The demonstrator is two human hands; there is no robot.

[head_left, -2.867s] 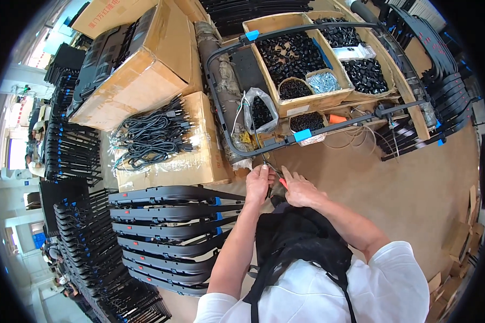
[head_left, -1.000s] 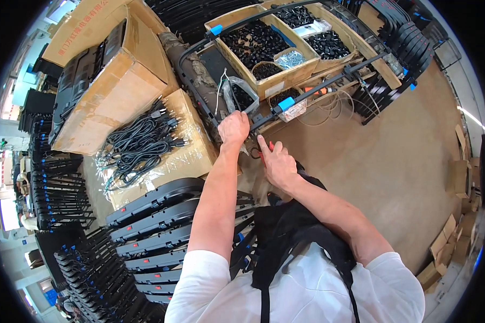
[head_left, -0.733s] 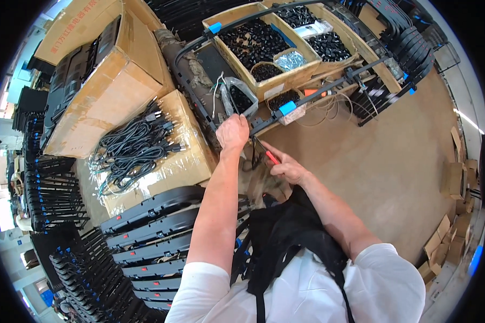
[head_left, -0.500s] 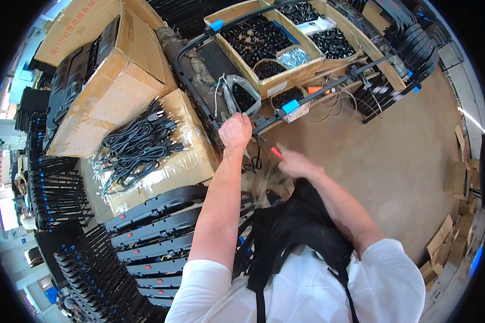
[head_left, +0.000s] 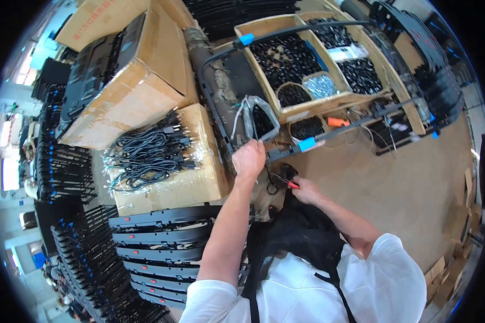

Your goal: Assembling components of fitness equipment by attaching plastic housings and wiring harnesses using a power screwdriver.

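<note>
My left hand (head_left: 249, 160) is closed in a fist at the near corner of a black tubular frame (head_left: 277, 155). What it grips is hidden by the fingers. A black cord (head_left: 272, 187) hangs in a loop just below that corner. My right hand (head_left: 305, 191) is wrapped round a slim red-handled tool (head_left: 293, 185), whose thin metal end points left toward the cord; its exact kind is too small to tell. Beyond my left fist, inside the frame, sits a clear plastic bag (head_left: 275, 125) of small black parts, with a white wire (head_left: 239, 114) beside it.
A wooden divided tray (head_left: 285, 114) of black fittings and silver screws lies beyond the frame. At left, coiled power cords (head_left: 151, 148) rest on a cardboard box (head_left: 213, 185), below a large open carton (head_left: 129, 97). Grey panels (head_left: 161, 253) are stacked near my left arm.
My right hand has swung in toward the frame's corner and hanging cord, with the red-handled tool in it. My left fist stays at the corner. The whole view has shifted slightly.
</note>
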